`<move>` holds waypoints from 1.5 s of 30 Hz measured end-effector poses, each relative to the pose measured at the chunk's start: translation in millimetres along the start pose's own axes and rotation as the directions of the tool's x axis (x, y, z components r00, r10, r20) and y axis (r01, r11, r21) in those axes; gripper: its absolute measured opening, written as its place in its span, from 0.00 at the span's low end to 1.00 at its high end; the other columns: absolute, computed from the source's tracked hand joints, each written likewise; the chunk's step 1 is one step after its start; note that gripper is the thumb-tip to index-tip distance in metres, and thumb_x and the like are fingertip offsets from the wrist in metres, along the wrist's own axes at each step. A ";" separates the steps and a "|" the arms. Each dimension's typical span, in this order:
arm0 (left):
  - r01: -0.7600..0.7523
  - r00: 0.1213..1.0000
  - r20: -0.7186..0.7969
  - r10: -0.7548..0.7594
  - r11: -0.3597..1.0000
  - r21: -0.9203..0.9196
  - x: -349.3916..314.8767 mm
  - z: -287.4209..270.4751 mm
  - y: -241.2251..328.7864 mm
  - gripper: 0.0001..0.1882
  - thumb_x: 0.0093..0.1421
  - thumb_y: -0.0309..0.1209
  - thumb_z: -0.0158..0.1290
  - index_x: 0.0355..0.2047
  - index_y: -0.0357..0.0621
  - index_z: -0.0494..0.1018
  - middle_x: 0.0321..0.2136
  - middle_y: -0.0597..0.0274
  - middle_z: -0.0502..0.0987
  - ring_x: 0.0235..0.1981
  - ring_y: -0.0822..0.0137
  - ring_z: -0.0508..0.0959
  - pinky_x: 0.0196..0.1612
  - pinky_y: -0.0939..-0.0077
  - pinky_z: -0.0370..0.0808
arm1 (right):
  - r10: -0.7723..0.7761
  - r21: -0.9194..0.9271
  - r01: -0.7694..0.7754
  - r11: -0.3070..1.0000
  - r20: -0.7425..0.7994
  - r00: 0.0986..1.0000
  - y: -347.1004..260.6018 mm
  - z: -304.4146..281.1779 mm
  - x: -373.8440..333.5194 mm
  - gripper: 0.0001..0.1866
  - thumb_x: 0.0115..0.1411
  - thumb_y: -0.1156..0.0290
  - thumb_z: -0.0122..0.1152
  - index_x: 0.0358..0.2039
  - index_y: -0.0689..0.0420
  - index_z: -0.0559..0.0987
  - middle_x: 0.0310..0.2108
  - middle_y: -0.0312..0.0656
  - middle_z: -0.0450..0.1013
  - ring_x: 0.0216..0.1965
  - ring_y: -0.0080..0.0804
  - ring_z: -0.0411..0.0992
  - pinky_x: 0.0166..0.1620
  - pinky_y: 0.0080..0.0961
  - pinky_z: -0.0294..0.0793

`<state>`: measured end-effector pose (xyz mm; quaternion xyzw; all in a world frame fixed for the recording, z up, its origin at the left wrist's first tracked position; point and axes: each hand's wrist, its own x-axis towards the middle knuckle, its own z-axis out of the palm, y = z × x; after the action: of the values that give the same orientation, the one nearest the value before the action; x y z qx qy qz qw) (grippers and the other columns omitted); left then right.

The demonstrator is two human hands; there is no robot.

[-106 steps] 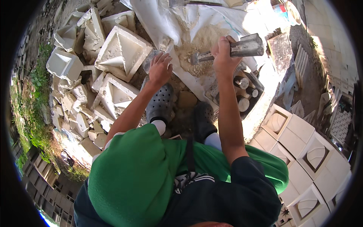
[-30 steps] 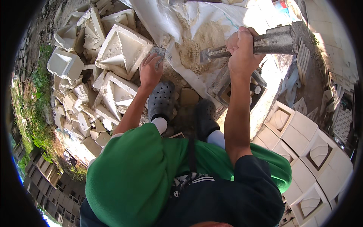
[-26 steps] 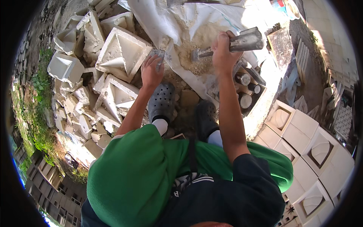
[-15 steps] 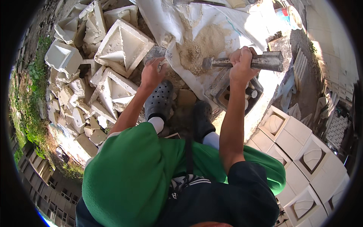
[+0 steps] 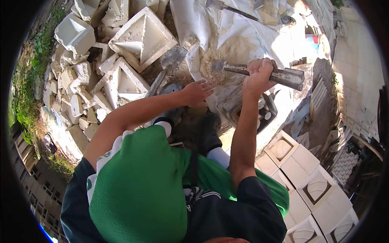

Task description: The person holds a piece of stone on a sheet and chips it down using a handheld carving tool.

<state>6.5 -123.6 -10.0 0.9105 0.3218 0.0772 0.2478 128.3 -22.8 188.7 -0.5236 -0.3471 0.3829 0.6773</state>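
My right hand (image 5: pixel 259 75) is wrapped round the shaft of a grey bar-like tool (image 5: pixel 289 78), flat at its left end and thick and round at its right. I cannot tell its exact kind. The tool is held over a white sheet (image 5: pixel 233 24) with pale sandy material (image 5: pixel 239 48) on it. My left hand (image 5: pixel 198 93) is open, fingers stretched toward the sheet's near edge, holding nothing. To its left lies a grey flat-bladed tool (image 5: pixel 173 57), which looks like a small shovel. Under my right hand stands a dark square container (image 5: pixel 272 106) with white round pieces inside.
Broken white cast blocks (image 5: pixel 144 38) are heaped at the left. Pale patterned blocks (image 5: pixel 320 188) stand in rows at the lower right. A red and blue tin (image 5: pixel 318 45) lies at the far right. Another long-handled flat tool (image 5: pixel 233 9) rests on the sheet's far part.
My left hand has moved from beside the flat-bladed tool rightward and nearer, its fingers now stretched out. My right hand still grips the bar-like tool, now slightly tilted. The view has shifted.
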 end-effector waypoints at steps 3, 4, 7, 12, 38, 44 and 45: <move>-0.041 0.995 0.095 0.038 0.999 0.027 7.0 17.6 -0.8 0.39 0.57 0.56 0.47 0.60 0.41 0.60 0.64 0.56 0.56 0.65 0.59 0.55 0.67 0.58 0.49 | 0.005 0.018 -0.006 1.000 0.096 0.995 -32.3 12.2 10.1 0.17 0.54 0.76 0.46 0.13 0.51 0.54 0.10 0.30 0.49 0.11 0.20 0.45 0.18 0.22 0.49; -0.024 0.990 0.140 0.019 0.999 0.032 7.8 22.6 -3.0 0.42 0.56 0.59 0.45 0.61 0.40 0.58 0.65 0.57 0.55 0.67 0.60 0.53 0.67 0.57 0.46 | 0.001 0.017 -0.003 1.000 0.112 0.994 -48.9 20.3 11.7 0.16 0.54 0.75 0.46 0.13 0.51 0.54 0.10 0.30 0.49 0.11 0.20 0.45 0.18 0.22 0.50; 0.081 0.991 0.095 -0.095 0.988 0.134 11.1 25.6 -25.1 0.42 0.57 0.60 0.44 0.63 0.44 0.57 0.66 0.60 0.54 0.67 0.62 0.51 0.68 0.56 0.43 | -0.072 0.005 0.073 0.997 0.178 0.981 -87.6 25.7 15.5 0.16 0.55 0.73 0.45 0.13 0.51 0.55 0.09 0.31 0.49 0.11 0.20 0.45 0.19 0.23 0.51; 0.140 0.981 0.113 -0.157 0.980 0.145 18.5 -9.4 -44.4 0.35 0.60 0.54 0.45 0.61 0.47 0.59 0.63 0.62 0.59 0.65 0.65 0.57 0.68 0.61 0.45 | -0.012 0.044 0.003 0.999 0.192 0.981 -65.9 10.4 11.0 0.16 0.57 0.73 0.44 0.13 0.51 0.56 0.09 0.31 0.49 0.11 0.20 0.45 0.19 0.21 0.51; 0.266 0.943 -0.216 -0.252 0.963 0.040 -1.7 0.0 -33.2 0.34 0.57 0.48 0.49 0.57 0.36 0.63 0.60 0.52 0.61 0.64 0.56 0.57 0.67 0.60 0.49 | 0.059 -0.080 -0.040 0.996 0.253 0.966 -14.3 5.3 8.7 0.09 0.56 0.75 0.55 0.20 0.59 0.69 0.15 0.29 0.62 0.16 0.15 0.58 0.20 0.18 0.55; 0.163 0.980 -0.127 -0.151 0.983 0.089 -0.9 -0.8 -40.5 0.36 0.58 0.52 0.47 0.57 0.37 0.62 0.61 0.54 0.60 0.64 0.57 0.56 0.67 0.57 0.47 | 0.003 -0.024 -0.001 1.000 0.102 0.995 -53.9 13.5 15.6 0.09 0.55 0.73 0.56 0.21 0.59 0.68 0.14 0.30 0.60 0.15 0.17 0.57 0.19 0.19 0.56; 0.173 0.979 -0.122 -0.164 0.982 0.070 1.5 -2.3 -39.3 0.36 0.58 0.52 0.47 0.58 0.37 0.62 0.62 0.54 0.60 0.65 0.57 0.55 0.67 0.58 0.46 | 0.035 -0.037 -0.034 0.999 0.043 0.998 -32.9 8.2 16.5 0.08 0.56 0.72 0.56 0.22 0.60 0.69 0.14 0.29 0.60 0.15 0.17 0.57 0.19 0.19 0.56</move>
<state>-14.5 -95.4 -27.7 0.8833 0.4145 0.0956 0.1973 133.9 -9.8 223.7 -0.5332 -0.3594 0.3996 0.6533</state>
